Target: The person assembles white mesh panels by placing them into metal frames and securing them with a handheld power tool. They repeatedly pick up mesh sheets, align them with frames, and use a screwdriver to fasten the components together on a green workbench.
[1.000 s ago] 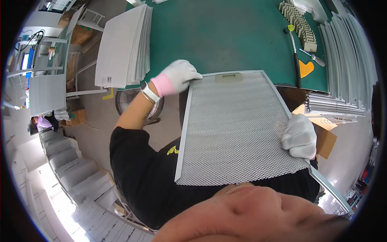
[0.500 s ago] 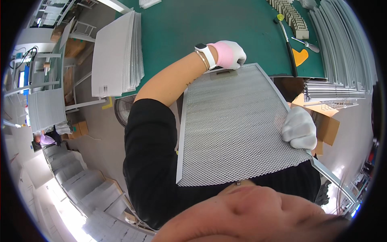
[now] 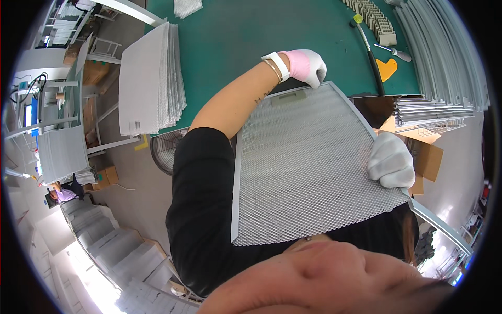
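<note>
- Mesh panel (image 3: 308,172), pale-framed, lies before the person's chest, its far edge by the green surface (image 3: 251,42).
- Left hand (image 3: 314,69), gloved, at the panel's 12 o'clock: fingers bent over the far edge near the corner; I cannot tell whether they grip.
- Right hand (image 3: 391,160), at 3 o'clock: a fist closed on the panel's edge.
- Metal strip (image 3: 442,226) sticks out at 4 o'clock.
- White sheets (image 3: 146,78) stand stacked at 10 o'clock.
- Screwdriver (image 3: 401,55) and orange piece (image 3: 387,69) lie at 1 o'clock.
</note>
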{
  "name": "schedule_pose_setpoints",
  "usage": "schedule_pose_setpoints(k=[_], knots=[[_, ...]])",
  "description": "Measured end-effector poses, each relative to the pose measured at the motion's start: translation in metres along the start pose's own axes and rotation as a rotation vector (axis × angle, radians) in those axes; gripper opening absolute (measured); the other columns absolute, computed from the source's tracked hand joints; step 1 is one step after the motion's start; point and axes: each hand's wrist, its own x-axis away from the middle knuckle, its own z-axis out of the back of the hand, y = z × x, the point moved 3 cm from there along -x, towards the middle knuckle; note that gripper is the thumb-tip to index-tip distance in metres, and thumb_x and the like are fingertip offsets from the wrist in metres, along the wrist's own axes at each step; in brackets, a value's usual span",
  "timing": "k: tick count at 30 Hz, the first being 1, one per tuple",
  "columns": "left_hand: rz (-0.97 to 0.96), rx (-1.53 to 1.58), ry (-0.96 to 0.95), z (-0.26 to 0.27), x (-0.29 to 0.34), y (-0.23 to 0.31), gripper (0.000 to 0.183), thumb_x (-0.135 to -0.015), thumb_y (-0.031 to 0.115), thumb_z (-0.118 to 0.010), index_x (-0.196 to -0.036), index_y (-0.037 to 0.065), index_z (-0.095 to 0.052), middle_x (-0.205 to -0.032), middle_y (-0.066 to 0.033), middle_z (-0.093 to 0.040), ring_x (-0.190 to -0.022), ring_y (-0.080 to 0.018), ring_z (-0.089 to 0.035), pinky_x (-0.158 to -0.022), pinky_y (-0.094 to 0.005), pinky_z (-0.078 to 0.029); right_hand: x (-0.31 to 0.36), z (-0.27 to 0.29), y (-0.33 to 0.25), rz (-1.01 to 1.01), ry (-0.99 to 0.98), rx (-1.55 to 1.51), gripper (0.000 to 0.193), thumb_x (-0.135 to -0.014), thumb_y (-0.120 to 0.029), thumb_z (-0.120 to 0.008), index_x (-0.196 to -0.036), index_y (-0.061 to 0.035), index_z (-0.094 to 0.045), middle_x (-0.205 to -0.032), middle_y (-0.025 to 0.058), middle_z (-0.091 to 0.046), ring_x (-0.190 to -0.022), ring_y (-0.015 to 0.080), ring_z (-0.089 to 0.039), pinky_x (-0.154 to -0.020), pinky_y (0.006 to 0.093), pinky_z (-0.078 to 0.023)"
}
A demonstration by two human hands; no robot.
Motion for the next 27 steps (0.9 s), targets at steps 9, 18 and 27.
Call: schedule_pose_setpoints(k=[9,18,27], knots=[[-0.032,-0.027,0.046,0.007,0.016,0.004,0.028,-0.082,0.020,-0.066,-0.105,0.005,-0.073,-0.103,-0.0111,-0.073,-0.094,-0.0258,-0.068,-0.085,-0.0369,-0.053,-0.004,0.018,0.003,-0.020,-0.263,-0.124,0.039,-0.087,-0.032,-0.071,-0.080,0.0012,-0.052,-0.059,0.0080,-0.053,-0.045,0.0161,-0.053,-0.036,0.0282,-0.033],[-0.254,0.219,0.337,0.033,0.153,0.034,0.033,-0.095,0.021,-0.057,-0.121,0.002,-0.067,-0.116,-0.0157,-0.069,-0.109,-0.0270,-0.066,-0.097,-0.0368,-0.050,-0.013,0.025,0.026,0.061,-0.115,-0.131,0.044,-0.090,-0.037,-0.072,-0.095,0.0005,-0.049,-0.055,0.0048,-0.050,-0.040,0.0145,-0.051,-0.032,0.0264,-0.029],[-0.213,0.248,0.137,-0.052,0.069,-0.009,0.054,-0.102,0.031,-0.040,-0.145,-0.002,-0.042,-0.145,-0.0212,-0.048,-0.136,-0.0323,-0.043,-0.116,-0.0394,-0.032,-0.013,0.034,0.018,0.000,-0.235,-0.125,0.043,-0.090,-0.035,-0.067,-0.078,-0.0051,-0.038,-0.051,0.0028,-0.045,-0.039,0.0150,-0.046,-0.037,0.0284,-0.028]])
